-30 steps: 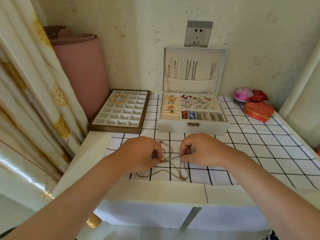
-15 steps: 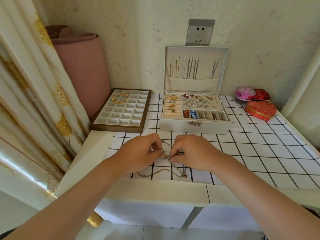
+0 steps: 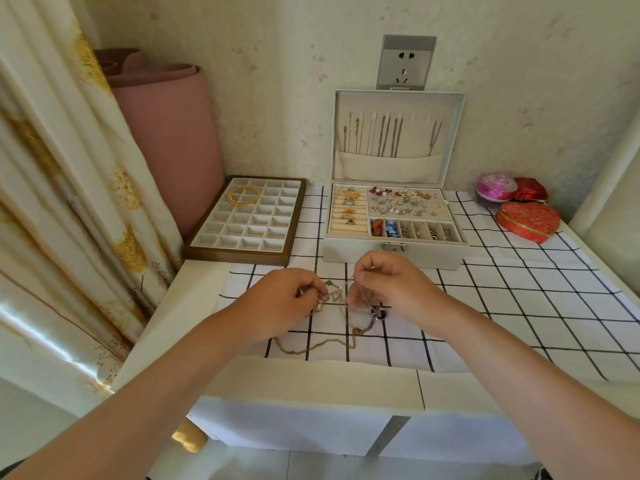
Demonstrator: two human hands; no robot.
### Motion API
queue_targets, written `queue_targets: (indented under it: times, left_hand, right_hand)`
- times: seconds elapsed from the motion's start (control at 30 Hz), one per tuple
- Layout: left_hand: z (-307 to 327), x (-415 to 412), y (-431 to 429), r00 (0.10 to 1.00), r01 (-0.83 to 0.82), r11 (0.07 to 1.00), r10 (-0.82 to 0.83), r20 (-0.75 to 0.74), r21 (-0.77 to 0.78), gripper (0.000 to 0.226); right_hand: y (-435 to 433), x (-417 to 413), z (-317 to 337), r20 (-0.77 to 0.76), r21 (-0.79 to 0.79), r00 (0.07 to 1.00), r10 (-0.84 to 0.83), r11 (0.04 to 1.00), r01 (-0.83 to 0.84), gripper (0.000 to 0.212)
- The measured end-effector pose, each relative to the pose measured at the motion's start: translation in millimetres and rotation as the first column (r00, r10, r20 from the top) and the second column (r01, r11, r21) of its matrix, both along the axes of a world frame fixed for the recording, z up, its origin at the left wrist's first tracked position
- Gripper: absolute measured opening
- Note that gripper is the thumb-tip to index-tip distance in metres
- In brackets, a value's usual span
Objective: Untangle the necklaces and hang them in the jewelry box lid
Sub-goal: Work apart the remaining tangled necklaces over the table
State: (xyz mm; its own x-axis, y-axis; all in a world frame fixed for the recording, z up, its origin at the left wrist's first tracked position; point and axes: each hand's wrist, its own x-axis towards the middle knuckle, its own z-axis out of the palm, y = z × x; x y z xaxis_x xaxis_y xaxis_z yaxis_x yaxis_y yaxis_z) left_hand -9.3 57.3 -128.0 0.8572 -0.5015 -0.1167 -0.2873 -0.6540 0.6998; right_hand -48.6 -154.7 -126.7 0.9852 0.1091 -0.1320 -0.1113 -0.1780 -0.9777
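Note:
A knot of thin gold and silver necklaces point(image 3: 337, 301) lies on the checked cloth just in front of the jewelry box point(image 3: 394, 252). My left hand point(image 3: 287, 299) pinches the tangle from the left. My right hand point(image 3: 391, 285) pinches a fine chain from the right, slightly raised; a dark ring pendant point(image 3: 378, 312) hangs below its fingers. A gold chain point(image 3: 311, 347) trails toward the table's front edge. The box's lid point(image 3: 450, 133) stands open against the wall, with several chains hung on its hooks above a pocket.
A brown tray with white compartments point(image 3: 242, 233) holds gold bangles, left of the box. A pink rolled mat point(image 3: 166, 133) and a curtain stand at the left. A red heart-shaped box point(image 3: 528, 221) and a pink round box point(image 3: 496, 187) sit at the back right.
My right hand has lifted a little and moved rightward, drawing a chain out so the dark ring pendant now shows below it. My left hand keeps its pinch on the tangle.

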Motion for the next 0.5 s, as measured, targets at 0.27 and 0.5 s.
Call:
queue_targets:
  times: [0.27,0.5]
  left_hand:
    - [2,6,5,1.000,-0.019,0.998,0.019,0.000,-0.063,0.021]
    - [5,17,16,0.969,0.048,0.985,-0.086,0.232,0.164,0.019]
  right_hand:
    - [-6,5,-3,-0.020,-0.127,0.996,-0.086,0.988,0.083,0.020]
    - [-10,5,-2,0.145,-0.588,0.982,-0.117,0.788,0.181,0.015]
